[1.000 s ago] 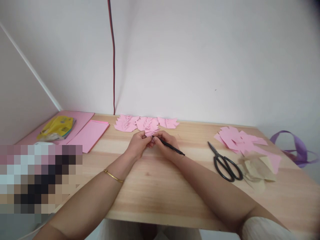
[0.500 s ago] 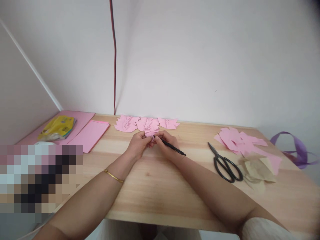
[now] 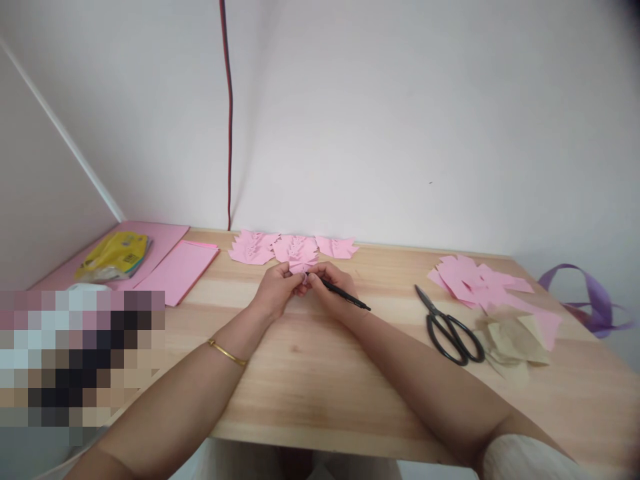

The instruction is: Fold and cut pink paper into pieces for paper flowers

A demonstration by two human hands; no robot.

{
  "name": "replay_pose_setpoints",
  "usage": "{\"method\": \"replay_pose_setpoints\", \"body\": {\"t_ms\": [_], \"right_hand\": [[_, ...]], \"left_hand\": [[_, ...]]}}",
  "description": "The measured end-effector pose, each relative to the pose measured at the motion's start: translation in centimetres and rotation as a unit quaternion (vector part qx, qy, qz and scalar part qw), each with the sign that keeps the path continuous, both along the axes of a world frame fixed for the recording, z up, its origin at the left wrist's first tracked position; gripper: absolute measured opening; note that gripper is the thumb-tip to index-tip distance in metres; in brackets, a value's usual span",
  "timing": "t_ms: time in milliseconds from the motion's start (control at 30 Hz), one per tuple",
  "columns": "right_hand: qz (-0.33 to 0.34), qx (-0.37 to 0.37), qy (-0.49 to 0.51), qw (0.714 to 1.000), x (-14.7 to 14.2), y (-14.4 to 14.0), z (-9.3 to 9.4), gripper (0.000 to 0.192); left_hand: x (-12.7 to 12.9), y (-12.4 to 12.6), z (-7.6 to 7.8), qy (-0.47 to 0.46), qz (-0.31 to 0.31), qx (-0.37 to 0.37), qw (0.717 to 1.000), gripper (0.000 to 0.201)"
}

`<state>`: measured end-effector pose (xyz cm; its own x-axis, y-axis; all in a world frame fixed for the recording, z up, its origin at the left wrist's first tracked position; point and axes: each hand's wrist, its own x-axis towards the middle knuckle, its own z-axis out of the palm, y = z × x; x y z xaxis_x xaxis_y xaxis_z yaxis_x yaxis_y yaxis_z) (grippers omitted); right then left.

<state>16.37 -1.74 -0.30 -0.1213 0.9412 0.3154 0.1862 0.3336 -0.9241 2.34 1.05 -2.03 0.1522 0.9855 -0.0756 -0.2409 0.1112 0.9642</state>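
place: home craft corner | cues: wooden desk (image 3: 310, 373), scissors (image 3: 447, 327), pink paper cutouts (image 3: 480, 280)

Between your hands you have a small pink paper piece (image 3: 301, 269), the same pink as the cut paper shapes (image 3: 293, 247) lined up behind it, and your right hand (image 3: 334, 288) holds a black pen (image 3: 345, 295). On your left wrist sits a thin gold bangle (image 3: 227, 353). The counter (image 3: 310, 373) is pale wood with a light grain (streaked, no print). To your right lie black scissors (image 3: 447, 325), more pink paper scraps (image 3: 480, 279), tan paper pieces (image 3: 515, 340) and a purple ribbon (image 3: 590, 297). To your left are plain pink sheets (image 3: 177, 270) and a yellow packet (image 3: 115, 255). A dark red cord (image 3: 229, 113) runs down the white wall (image 3: 400, 113).
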Motion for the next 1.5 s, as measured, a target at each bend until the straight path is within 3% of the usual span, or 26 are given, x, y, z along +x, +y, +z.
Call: {"method": "replay_pose_setpoints", "body": {"t_ms": [633, 1233, 1500], "right_hand": [[-0.001, 0.002, -0.018, 1.0, 0.1, -0.1, 0.2, 0.013], [-0.028, 0.005, -0.019, 0.999, -0.1, 0.6, -1.1, 0.017], [0.004, -0.001, -0.02, 1.0, 0.0, -0.1, 0.3, 0.013]], "left_hand": [[0.0, 0.1, 0.0, -0.003, -0.001, -0.005, 1.0, 0.016], [0.0, 0.1, 0.2, -0.014, 0.0, -0.011, 1.0, 0.015], [-0.1, 0.0, 0.1, -0.007, -0.003, -0.009, 1.0, 0.016]]}}
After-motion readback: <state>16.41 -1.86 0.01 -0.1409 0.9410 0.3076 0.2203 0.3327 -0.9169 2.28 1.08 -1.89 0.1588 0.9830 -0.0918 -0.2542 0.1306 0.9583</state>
